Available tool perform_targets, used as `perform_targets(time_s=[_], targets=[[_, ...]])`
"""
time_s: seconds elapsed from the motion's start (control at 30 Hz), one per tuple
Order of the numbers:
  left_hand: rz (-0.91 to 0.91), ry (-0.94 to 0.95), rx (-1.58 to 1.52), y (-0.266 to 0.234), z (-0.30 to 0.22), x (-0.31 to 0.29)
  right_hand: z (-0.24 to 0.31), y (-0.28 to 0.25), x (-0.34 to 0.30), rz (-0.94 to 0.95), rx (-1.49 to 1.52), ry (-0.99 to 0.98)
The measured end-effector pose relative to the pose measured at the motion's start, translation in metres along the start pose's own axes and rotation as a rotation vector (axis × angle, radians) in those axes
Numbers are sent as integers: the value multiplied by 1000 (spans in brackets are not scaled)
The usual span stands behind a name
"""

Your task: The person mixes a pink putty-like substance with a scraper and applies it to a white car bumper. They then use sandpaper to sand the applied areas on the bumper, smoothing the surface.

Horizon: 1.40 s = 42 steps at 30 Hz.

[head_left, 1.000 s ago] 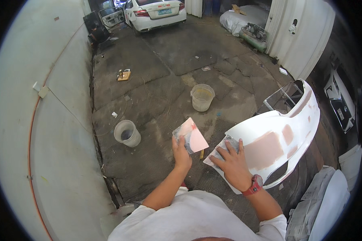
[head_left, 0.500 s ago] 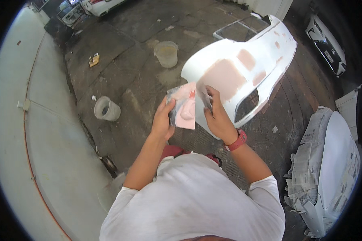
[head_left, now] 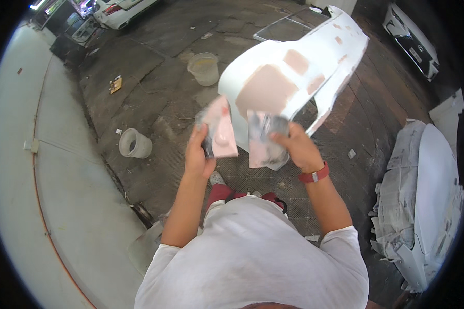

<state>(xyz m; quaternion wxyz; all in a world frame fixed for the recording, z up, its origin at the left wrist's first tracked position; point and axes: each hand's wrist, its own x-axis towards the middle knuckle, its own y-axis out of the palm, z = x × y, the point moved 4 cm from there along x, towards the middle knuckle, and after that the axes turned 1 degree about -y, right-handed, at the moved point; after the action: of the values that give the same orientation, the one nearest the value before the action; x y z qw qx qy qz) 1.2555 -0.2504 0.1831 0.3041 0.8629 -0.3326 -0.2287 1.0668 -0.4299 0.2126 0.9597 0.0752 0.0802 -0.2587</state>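
Observation:
My left hand (head_left: 195, 157) grips a flat putty board (head_left: 226, 147) by its left edge. Pale pink filler coats the board, with a raised lump low on it and a red streak near the top. In my right hand (head_left: 304, 150) is a rectangular putty spreader (head_left: 259, 149), its broad face toward me, smeared pink and dark grey. A narrow gap separates the two plates. Just beyond them stands a white car body panel (head_left: 247, 59) with several dull pinkish-brown filler patches, the largest patch (head_left: 267, 90) close behind the spreader.
Two whitish buckets stand on the dark floor, a far bucket (head_left: 203, 72) and a nearer bucket (head_left: 135, 144) by the left wall (head_left: 20, 170). At the right are a white panel (head_left: 438, 180) edged with newspaper and a bumper (head_left: 412, 44). A white car (head_left: 119, 13) is at the back.
My hands have moved apart, the right one rightward. The spreader has turned from nearly edge-on to face me, and the board has tilted. The view has shifted, moving the white panel up and left.

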Motion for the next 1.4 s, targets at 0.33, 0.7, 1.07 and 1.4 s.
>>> perform_targets(time_s=[0.33,0.7,1.07,1.4], targets=[[166,-218,-18,16,19,1,-32,-33,-20,-101,-162,-121],[-206,279,719,0,30,3,-1,67,-31,120,-1356,-676],[-97,-35,-83,-3,35,11,21,79,-23,178,-735,-475],[-118,180,373,-20,46,9,49,44,7,45,-1536,-617]])
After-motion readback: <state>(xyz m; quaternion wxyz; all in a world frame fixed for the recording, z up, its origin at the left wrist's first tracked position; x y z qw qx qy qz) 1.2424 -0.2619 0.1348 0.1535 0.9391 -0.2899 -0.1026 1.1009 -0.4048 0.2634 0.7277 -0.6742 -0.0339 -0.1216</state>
